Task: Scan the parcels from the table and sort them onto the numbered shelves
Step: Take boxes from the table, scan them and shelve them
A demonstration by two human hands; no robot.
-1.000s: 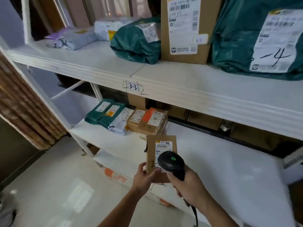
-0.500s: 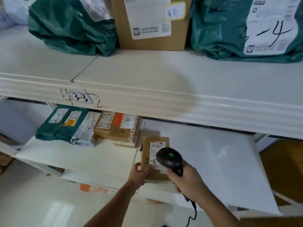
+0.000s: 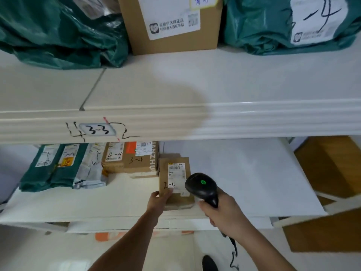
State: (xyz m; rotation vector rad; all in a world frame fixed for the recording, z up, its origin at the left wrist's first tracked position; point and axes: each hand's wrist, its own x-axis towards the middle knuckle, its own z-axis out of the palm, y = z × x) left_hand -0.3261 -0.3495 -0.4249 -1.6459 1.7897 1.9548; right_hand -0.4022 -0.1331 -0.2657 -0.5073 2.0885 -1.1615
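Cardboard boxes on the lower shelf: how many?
3: the box marked 4-4, the box marked 3-4 right of it, and the box marked 2-4 gripped by the left hand. Others may hide behind.

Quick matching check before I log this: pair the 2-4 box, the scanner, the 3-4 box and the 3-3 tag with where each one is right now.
Things:
1. 2-4 box
2. scanner
3. 3-4 box
4. 3-3 tag

Places:
A. stuck on the front edge of the upper shelf
B. gripped in the right hand
C. on the lower shelf, held at its near end by the left hand
D. on the lower shelf, left of the held box, no hand on it

Pairs: 1-C, 2-B, 3-D, 4-A
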